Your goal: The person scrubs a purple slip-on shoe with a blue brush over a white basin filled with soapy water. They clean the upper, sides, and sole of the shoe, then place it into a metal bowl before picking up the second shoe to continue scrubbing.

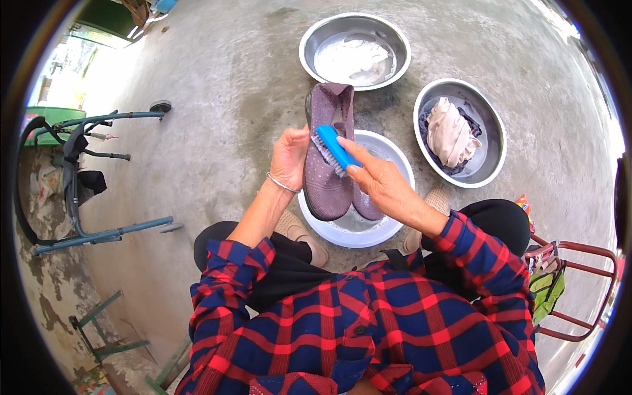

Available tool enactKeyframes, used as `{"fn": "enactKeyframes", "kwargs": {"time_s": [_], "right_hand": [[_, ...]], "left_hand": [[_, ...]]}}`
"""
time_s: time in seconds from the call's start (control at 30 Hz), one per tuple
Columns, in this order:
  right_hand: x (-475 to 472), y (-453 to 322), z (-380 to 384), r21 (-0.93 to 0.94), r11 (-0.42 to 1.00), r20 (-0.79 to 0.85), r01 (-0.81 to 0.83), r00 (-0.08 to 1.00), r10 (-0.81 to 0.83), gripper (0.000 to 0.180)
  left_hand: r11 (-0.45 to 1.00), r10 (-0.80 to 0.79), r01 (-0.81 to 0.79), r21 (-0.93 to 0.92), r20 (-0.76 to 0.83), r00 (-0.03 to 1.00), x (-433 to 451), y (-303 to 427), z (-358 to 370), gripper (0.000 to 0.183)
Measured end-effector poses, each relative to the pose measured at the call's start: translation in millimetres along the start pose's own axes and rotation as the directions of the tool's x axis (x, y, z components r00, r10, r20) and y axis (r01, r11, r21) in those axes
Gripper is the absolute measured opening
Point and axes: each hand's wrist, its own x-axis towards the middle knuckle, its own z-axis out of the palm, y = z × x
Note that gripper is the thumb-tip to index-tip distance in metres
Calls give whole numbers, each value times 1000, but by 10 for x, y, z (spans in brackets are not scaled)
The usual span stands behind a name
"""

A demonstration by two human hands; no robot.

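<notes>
My left hand (290, 157) grips a purple fabric shoe (326, 190) by its side, holding it over a pale plastic basin (364, 238) on the ground. In my right hand (377, 175) is a blue scrubbing brush (337, 148), its white bristles against the shoe's upper near the opening. A second purple shoe (368, 205) lies partly in the basin's sudsy water, half hidden behind the held shoe and my right hand.
Beyond the shoe stands a metal basin (307, 63) with white cloth in water. Another metal basin (499, 148) at the right holds beige and dark cloth (449, 133). A wheeled metal frame (118, 234) is at the left, a red metal frame (587, 247) at the right.
</notes>
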Motion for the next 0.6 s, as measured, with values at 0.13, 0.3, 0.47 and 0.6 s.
{"fn": "enactKeyframes", "kwargs": {"time_s": [0.13, 0.3, 0.47, 0.6], "right_hand": [[161, -102, -265, 101, 994, -158, 50, 987, -34, 46], [271, -91, -670, 100, 994, -384, -42, 920, 78, 46], [235, 317, -285, -308, 944, -306, 120, 927, -218, 51], [182, 279, -181, -511, 859, -250, 23, 952, -174, 52]], "left_hand": [[995, -48, 43, -87, -53, 997, 58, -71, -55, 46], [938, 16, -10, 346, -14, 1000, 92, -181, 125, 49], [868, 67, -12, 497, -94, 993, 71, -248, 179, 52], [872, 113, -25, 488, -152, 982, 3, -284, 129, 49]]}}
